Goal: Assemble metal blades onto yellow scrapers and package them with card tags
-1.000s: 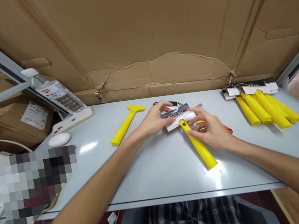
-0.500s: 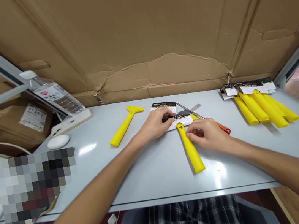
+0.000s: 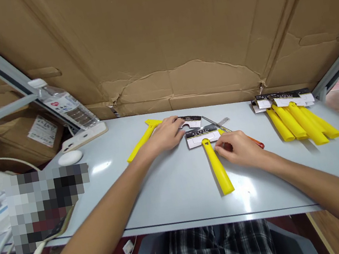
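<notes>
A yellow scraper handle [image 3: 219,171] lies in front of me, its upper end over a black-and-white header card [image 3: 202,136]. My left hand [image 3: 168,134] is open, palm down, its fingers spread beside another black-and-white card [image 3: 192,121], which it partly covers. Under and behind that hand sits a yellow scraper [image 3: 142,142] with a wide head, partly hidden. My right hand [image 3: 237,148] rests just right of the handle, thumb and fingers curled together with nothing visible in them. Past it, a tool with an orange-red grip [image 3: 256,142] shows in part.
Several yellow handles [image 3: 308,122] with header cards lie at the right. A thin metal ruler [image 3: 225,121] is behind the cards. At the left are a white mouse [image 3: 70,157], a power strip [image 3: 85,136] and a plastic bottle [image 3: 69,104]. Cardboard [image 3: 173,34] walls off the back.
My left hand has let go of the header card in front and moved left to the rear card and scraper. My right hand has stayed beside the handle. The view has shifted slightly.
</notes>
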`<state>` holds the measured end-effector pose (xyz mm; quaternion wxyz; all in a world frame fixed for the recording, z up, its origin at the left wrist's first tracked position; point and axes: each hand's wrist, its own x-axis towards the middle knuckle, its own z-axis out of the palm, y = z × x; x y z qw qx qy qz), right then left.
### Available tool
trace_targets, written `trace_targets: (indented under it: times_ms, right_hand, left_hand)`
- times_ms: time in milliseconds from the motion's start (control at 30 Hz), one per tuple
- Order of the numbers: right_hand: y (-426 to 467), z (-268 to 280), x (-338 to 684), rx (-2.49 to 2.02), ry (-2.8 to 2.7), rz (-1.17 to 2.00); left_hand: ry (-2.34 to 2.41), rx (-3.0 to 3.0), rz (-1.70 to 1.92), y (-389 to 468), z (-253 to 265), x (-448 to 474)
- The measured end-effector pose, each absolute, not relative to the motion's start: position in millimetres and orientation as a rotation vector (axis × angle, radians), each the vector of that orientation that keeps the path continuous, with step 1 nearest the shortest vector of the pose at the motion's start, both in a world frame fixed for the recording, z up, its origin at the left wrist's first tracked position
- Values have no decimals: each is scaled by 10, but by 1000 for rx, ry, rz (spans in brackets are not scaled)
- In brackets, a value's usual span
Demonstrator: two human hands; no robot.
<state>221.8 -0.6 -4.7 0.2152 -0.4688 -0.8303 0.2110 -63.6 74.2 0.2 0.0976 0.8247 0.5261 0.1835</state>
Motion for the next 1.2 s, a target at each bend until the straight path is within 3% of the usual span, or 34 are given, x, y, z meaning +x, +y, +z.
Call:
trace_targets:
  times_ms: [133,633,867,1200]
  right_hand:
    - [-27,-5,2217,-1275,-2388,564]
    - [-97,-8,2299,-1181,-2570,449]
    - [-451,-281,2440,-1251,-2533,206]
    - [-509,-274,2341,-1523,-2642,169]
  left_hand:
    - [1584,2527,307,750,-65,-626]
    - [1667,2498,185,646,23,-583]
    - [1725,2580,293,-43,151,-679]
    - [1986,2420,284,-861,-332,-405]
